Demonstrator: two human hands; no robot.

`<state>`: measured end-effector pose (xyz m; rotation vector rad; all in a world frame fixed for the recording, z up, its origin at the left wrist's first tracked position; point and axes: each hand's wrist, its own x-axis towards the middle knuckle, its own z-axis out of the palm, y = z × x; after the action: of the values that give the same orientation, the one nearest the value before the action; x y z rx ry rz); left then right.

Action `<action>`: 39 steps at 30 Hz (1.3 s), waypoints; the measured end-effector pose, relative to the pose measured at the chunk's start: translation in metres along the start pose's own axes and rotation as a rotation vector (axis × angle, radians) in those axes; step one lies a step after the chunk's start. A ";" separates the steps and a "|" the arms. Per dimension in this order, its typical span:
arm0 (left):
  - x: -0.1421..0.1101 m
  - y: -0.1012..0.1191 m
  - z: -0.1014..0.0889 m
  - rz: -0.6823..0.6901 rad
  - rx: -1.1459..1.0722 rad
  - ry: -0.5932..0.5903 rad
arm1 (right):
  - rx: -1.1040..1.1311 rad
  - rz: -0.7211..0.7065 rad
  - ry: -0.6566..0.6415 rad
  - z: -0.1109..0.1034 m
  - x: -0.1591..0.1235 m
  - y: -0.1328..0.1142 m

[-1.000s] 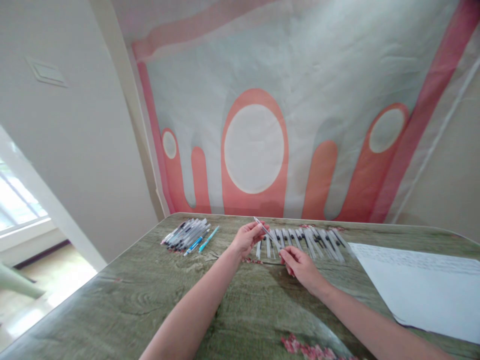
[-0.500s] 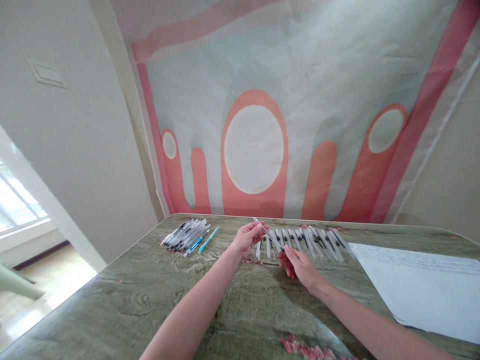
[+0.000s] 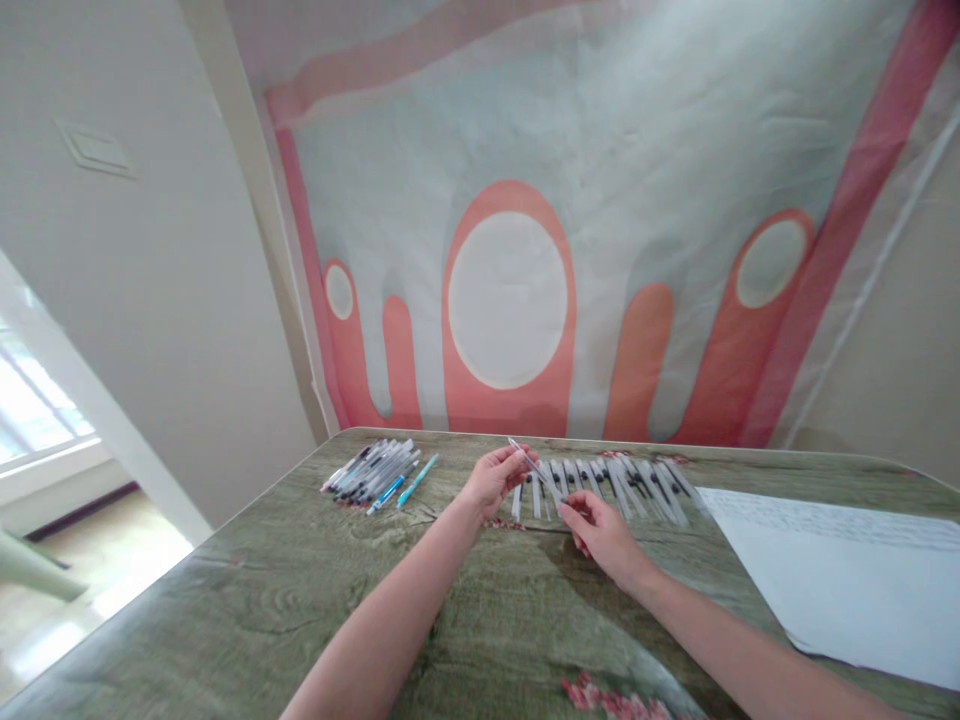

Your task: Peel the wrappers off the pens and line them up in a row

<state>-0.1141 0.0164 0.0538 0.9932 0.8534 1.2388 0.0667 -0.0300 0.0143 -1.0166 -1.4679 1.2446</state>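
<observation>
A slim clear pen [image 3: 541, 474] slants between my two hands above the table. My left hand [image 3: 495, 478] pinches it near its upper end, which pokes out past the fingertips. At the dark lower end, the thumb and fingers of my right hand [image 3: 598, 530] are closed on the pen. Behind and to the right of my hands lies a row of clear pens [image 3: 622, 485] with dark parts, side by side; my hands hide some of them.
On the left lie a pile of pens [image 3: 375, 468], a blue pen [image 3: 387, 494] and a turquoise pen [image 3: 417, 481]. A sheet of paper with handwriting [image 3: 847, 590] covers the table's right side. A papered wall [image 3: 600, 150] rises behind the wood-patterned table [image 3: 300, 590].
My right hand has turned slightly, its fingers now curled closer around the pen's lower end. The left hand and the pen have barely moved.
</observation>
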 end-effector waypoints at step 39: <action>0.001 0.001 -0.002 0.047 0.068 0.080 | 0.016 0.002 0.002 -0.001 0.001 0.004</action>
<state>-0.1161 0.0176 0.0546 1.0283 0.9444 1.3038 0.0671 -0.0280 0.0104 -1.0089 -1.4532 1.2547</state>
